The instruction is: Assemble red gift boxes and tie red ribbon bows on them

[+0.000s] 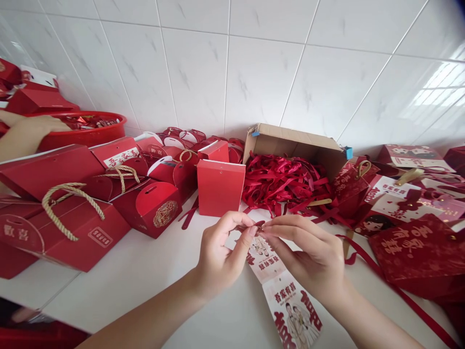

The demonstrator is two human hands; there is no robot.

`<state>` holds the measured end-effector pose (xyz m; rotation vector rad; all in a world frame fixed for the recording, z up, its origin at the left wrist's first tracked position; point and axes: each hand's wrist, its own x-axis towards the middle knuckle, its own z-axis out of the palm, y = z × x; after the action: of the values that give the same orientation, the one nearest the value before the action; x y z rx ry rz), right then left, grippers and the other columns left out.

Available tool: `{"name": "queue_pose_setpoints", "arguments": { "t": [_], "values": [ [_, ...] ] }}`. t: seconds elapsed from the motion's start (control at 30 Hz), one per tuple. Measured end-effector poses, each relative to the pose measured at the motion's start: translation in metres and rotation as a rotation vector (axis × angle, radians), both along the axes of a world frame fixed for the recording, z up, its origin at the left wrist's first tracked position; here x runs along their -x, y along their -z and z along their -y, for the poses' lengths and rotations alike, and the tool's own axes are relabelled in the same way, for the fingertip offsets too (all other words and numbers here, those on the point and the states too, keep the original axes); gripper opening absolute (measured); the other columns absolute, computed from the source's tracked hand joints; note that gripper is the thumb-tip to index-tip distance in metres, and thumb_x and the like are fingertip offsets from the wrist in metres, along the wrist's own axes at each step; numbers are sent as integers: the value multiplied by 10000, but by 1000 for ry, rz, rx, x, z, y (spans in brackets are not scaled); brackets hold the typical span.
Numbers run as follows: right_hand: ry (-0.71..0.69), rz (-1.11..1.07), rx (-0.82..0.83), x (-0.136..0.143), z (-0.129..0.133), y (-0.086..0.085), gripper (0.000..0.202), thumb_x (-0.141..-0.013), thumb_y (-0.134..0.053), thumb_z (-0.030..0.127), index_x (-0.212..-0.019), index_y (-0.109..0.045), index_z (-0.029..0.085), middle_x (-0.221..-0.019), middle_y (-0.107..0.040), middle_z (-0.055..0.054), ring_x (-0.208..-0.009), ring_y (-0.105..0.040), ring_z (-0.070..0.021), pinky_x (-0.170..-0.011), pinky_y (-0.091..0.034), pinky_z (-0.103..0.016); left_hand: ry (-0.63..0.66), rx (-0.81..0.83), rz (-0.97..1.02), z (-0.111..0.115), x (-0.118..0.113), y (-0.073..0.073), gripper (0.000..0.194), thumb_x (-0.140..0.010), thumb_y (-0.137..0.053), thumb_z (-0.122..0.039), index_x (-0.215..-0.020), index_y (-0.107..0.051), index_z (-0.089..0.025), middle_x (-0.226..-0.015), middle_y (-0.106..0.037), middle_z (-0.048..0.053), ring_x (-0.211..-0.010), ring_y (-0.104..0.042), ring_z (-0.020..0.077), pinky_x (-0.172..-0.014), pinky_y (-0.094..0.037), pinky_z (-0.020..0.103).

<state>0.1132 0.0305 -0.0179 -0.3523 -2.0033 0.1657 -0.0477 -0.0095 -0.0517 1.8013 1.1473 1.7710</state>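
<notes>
Near the centre of the head view, my left hand (227, 249) and my right hand (308, 254) meet fingertip to fingertip. Both pinch a small piece of dark red ribbon (259, 224) between thumbs and forefingers. Below the fingers hangs or lies a long printed card (292, 310), white with red characters and a drawn couple, folded across its middle; its upper part is partly hidden by my hands. A plain red box (221, 188) stands upright just beyond my left hand. Behind my right hand is a heap of red ribbons (286, 179).
The ribbons spill from a cardboard box (298, 138) against the tiled wall. Red gift boxes (156, 206) with rope handles crowd the left. Another person's arm (29, 133) reaches into a red basin (109, 127). Red bags (417, 247) and cards pile up at the right.
</notes>
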Motion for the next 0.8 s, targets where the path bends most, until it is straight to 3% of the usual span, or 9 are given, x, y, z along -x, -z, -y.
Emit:
{"name": "queue_pose_setpoints", "arguments": {
  "t": [0.23, 0.37, 0.57, 0.67, 0.8],
  "values": [
    [-3, 0, 6, 2, 0, -1, 173, -772, -649, 1, -848, -666, 156, -784, -697, -50, -700, -671, -115, -613, -579, -195, 27, 15, -24, 1, 0, 1, 58, -931, -501, -140, -924, -523, -193, -804, -584, 3, -760, -583, 107, -693, -478, 212],
    [-36, 4, 8, 1, 1, 0, 162, -754, -659, -11, -837, -667, 129, -782, -693, -61, -707, -671, -112, -632, -574, -183, 112, 19, -17, 1, -1, 1, 61, -958, -442, -152, -944, -471, -204, -874, -580, 16, -811, -593, 113, -714, -491, 219],
    [-99, 18, -5, -1, -1, -3, 153, -751, -655, -24, -841, -671, 98, -820, -685, -91, -730, -668, -105, -664, -571, -165, 233, 121, 9, 1, 0, 5, 33, -980, -417, -216, -957, -440, -219, -802, -516, -12, -612, -482, 77, -559, -440, 207],
    [-85, 14, -5, -3, -2, -4, 166, -738, -657, -31, -836, -675, 102, -827, -688, -86, -733, -669, -103, -668, -568, -157, 247, 141, 3, 1, -1, 3, 38, -975, -433, -225, -1000, -462, -225, -794, -513, -14, -622, -481, 82, -562, -428, 212],
    [-76, -19, 43, -4, -3, -6, 174, -737, -667, -25, -834, -678, 119, -817, -691, -68, -726, -666, -102, -658, -561, -167, 203, 117, 45, 2, -3, 0, 371, -939, -508, -225, -1278, -361, -264, -901, -565, 16, -769, -561, 125, -626, -451, 236]
  ]
}}
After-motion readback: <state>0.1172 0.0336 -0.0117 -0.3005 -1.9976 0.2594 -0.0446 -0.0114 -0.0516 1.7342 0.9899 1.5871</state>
